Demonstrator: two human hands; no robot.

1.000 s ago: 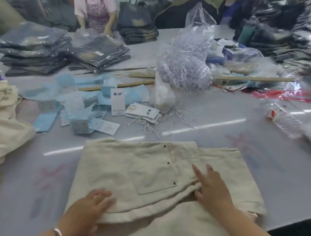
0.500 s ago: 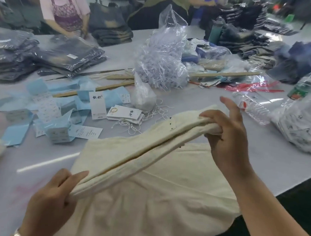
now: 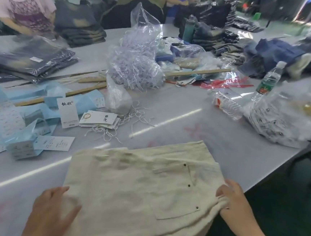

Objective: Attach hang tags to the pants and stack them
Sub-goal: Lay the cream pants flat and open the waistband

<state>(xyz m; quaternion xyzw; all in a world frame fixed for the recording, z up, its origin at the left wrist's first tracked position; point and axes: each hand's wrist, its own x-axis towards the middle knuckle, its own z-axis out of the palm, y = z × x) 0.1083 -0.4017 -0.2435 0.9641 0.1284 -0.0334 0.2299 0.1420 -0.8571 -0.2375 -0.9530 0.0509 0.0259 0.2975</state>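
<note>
Folded cream pants (image 3: 141,188) lie flat at the near edge of the grey table (image 3: 215,134), back pocket with dark rivets facing up; the left hand (image 3: 52,216) rests on their near-left corner, fingers spread and fairly straight, gripping nothing; the right hand (image 3: 233,202) sits at the right edge, fingers curled round the bunched fold of cloth there; beyond the pants, white hang tags (image 3: 98,119) lie in a loose stack amid stray white strings (image 3: 110,132), with blue paper packets (image 3: 28,118) to the left and a clear bag of plastic loops (image 3: 136,67) farther back.
</note>
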